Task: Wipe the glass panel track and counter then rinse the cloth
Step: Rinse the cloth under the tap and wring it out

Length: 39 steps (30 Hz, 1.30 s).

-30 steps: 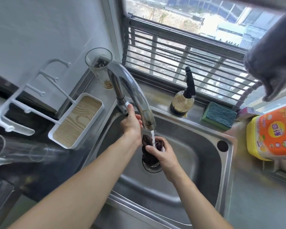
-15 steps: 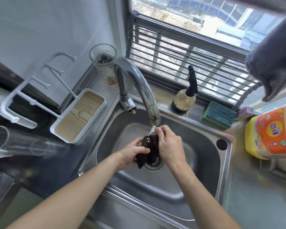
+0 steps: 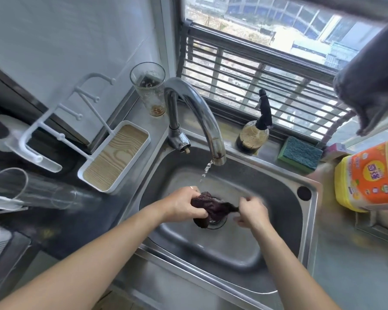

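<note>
Fingers on both hands are clamped on the cloth (image 3: 213,205): left hand (image 3: 183,203) grips the bunched end, right hand (image 3: 252,211) pinches the stretched tail, though it's motion-blurred so exact finger placement there is hard to read.

Sink (image 3: 309,182) first: the basin holds the whole action, with the cloth hanging just over the drain (image 3: 220,222).

Faucet (image 3: 197,113): a second ago the left hand was up at its base and a solid stream hit the cloth. Now that hand is down on the cloth and the flow has dropped to a thin, broken line of drops landing just behind the hands. Looks like the tap was turned down or nearly off.

Cloth: half a second ago it was balled up between both hands right under the spout. Now it's pulled out sideways and sits nearer the person, clear of the drops.

Read: wetting is done, and this is the scrub or wring part of the rinse. Wiping steps appear finished, so the task is near its end. Can't tell whether the cloth is clean yet.
</note>
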### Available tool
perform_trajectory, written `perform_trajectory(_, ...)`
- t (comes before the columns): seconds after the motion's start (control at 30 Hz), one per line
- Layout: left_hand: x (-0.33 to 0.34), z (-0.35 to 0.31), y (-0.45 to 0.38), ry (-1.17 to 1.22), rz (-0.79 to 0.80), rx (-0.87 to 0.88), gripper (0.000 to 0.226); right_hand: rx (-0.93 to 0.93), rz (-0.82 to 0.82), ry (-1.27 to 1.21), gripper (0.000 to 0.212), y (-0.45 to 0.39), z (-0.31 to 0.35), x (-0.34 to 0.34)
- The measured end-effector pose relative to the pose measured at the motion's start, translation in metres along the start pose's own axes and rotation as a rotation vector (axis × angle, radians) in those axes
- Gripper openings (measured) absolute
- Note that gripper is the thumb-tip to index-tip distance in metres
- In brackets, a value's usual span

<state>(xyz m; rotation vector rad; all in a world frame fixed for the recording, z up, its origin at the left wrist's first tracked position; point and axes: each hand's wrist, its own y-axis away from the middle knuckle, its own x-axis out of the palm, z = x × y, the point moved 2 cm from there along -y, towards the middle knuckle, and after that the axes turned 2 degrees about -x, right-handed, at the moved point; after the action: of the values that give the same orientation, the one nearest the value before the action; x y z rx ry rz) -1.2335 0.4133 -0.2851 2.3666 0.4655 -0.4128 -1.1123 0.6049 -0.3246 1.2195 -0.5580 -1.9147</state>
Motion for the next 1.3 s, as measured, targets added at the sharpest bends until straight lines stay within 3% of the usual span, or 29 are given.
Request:
perform_trajectory(0.1, 0.0, -0.004, 0.001, -0.017, 0.009, 0.071, 0.036, -0.353, 0.173, 0.289, 0.069, 0.024, 0.018, 0.002)
perform_trajectory(0.2, 0.0, -0.009, 0.002, 0.051, 0.028, 0.108, 0.021, -0.612, 0.53, 0.189, 0.081, 0.039, 0.033, 0.012)
perform_trajectory(0.27, -0.005, -0.008, 0.005, 0.103, 0.048, 0.098, 0.019, -0.711, 0.499, 0.267, 0.062, 0.039, 0.039, 0.014)
perform_trajectory(0.33, -0.012, -0.009, 0.009, 0.194, 0.078, 0.054, 0.034, -0.757, 0.391, 0.329, 0.033, 0.04, 0.046, 0.009)
perform_trajectory(0.43, -0.02, -0.008, 0.016, 0.312, 0.168, 0.052, 0.026, -0.707, 0.42, 0.121, 0.012, 0.045, 0.051, 0.003)
perform_trajectory(0.57, -0.006, 0.003, 0.014, 0.381, 0.204, 0.06, 0.067, -0.69, 0.486, -0.265, 0.018, 0.059, 0.059, 0.005)
perform_trajectory(0.7, 0.02, 0.0, 0.01, 0.412, 0.209, -0.019, 0.04, -0.627, 0.545, -0.502, 0.026, 0.061, 0.06, 0.018)
perform_trajectory(0.8, 0.032, 0.002, 0.007, 0.431, 0.168, -0.1, 0.036, -0.522, 0.5, -0.591, 0.026, 0.053, 0.053, 0.021)
perform_trajectory(0.97, 0.032, 0.024, -0.005, 0.505, -0.01, -0.226, 0.016, -0.333, 0.432, -0.657, 0.029, 0.035, 0.027, 0.014)
perform_trajectory(1.03, 0.028, 0.032, -0.009, 0.354, -0.09, -0.183, 0.016, -0.279, 0.484, -0.623, 0.038, 0.037, 0.016, 0.011)
perform_trajectory(1.13, 0.017, 0.033, -0.011, 0.1, -0.174, -0.044, 0.012, -0.157, 0.677, -0.786, 0.036, 0.041, 0.004, 0.001)
perform_trajectory(1.23, 0.012, 0.02, -0.012, -0.063, -0.234, 0.248, 0.032, 0.019, 0.76, -0.973, 0.034, 0.043, -0.001, 0.0)
perform_trajectory(1.3, 0.019, 0.009, -0.012, -0.15, -0.298, 0.404, 0.033, 0.106, 0.851, -0.937, 0.054, 0.046, -0.004, 0.012)
